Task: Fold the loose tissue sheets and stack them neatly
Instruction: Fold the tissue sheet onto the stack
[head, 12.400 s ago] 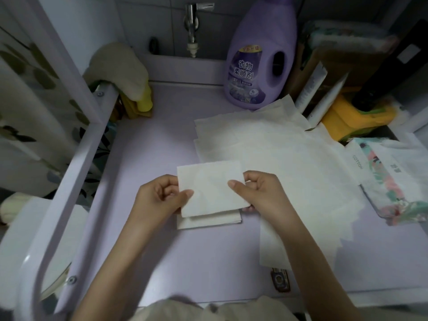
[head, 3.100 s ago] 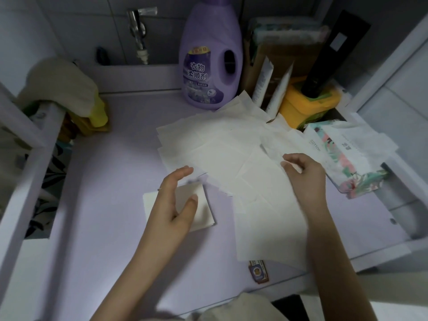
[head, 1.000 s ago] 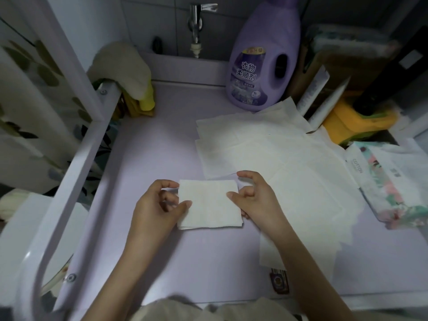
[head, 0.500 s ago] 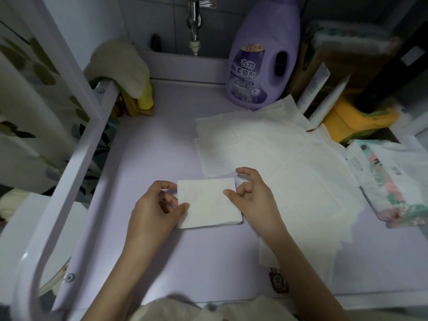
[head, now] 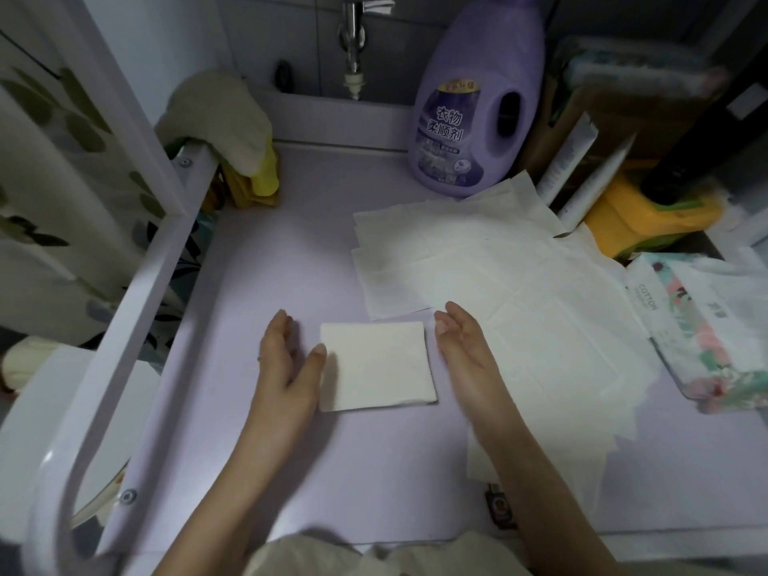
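A small stack of folded white tissue squares (head: 376, 365) lies flat on the pale purple surface (head: 291, 471) in the middle. My left hand (head: 289, 359) rests at its left edge, fingers spread, thumb tip touching the stack's side. My right hand (head: 467, 353) hovers just right of the stack, fingers straight and apart, holding nothing. A wide spread of loose unfolded tissue sheets (head: 519, 293) covers the surface to the right and behind, partly under my right forearm.
A purple softener bottle (head: 473, 101) stands at the back under a tap (head: 353, 35). A floral tissue pack (head: 706, 326) lies at right, a yellow container (head: 640, 214) and tubes behind it. A white rail (head: 137, 293) borders the left, cloths draped on it.
Both hands have let go of the folded stack and opened. They now sit at its left and right sides while the stack lies flat.
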A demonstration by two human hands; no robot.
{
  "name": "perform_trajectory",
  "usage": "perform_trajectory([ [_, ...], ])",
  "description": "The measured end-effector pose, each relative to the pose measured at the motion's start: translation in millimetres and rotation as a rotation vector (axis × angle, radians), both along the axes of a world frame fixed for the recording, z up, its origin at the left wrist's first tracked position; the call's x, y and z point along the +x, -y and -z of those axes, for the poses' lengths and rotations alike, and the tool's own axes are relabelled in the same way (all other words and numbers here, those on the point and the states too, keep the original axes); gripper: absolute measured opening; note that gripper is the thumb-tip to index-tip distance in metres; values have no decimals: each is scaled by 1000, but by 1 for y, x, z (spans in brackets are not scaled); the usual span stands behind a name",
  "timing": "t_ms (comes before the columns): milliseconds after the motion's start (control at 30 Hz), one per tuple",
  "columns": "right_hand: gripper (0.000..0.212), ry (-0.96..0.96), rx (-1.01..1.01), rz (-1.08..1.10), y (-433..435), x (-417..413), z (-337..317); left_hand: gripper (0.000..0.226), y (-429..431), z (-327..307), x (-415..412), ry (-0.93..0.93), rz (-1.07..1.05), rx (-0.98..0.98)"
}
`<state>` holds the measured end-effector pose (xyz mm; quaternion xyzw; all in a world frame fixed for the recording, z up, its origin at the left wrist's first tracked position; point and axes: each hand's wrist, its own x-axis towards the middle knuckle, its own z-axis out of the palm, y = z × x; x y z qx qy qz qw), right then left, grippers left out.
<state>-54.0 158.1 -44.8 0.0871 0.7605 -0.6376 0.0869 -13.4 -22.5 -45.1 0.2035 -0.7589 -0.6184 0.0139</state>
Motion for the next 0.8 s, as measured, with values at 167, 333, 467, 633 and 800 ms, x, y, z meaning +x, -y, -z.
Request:
perform_trajectory([
  [167,46,120,-53,-166,7,12,-2,59,-19,2,1,35,102,95],
  [333,71,100,41,-221,13,11,6,95,-11,8,-2,-18,188,-70],
  [467,65,-246,367,-308,1,3,-2,142,15,0,-10,-153,615,-676],
  [633,38,-419,625,-633,10,-27,-21,146,18,-10,-13,-61,752,-977],
  [800,35,-433,807,-822,34,-43,-17,146,17,-16,-23,26,724,-1025],
])
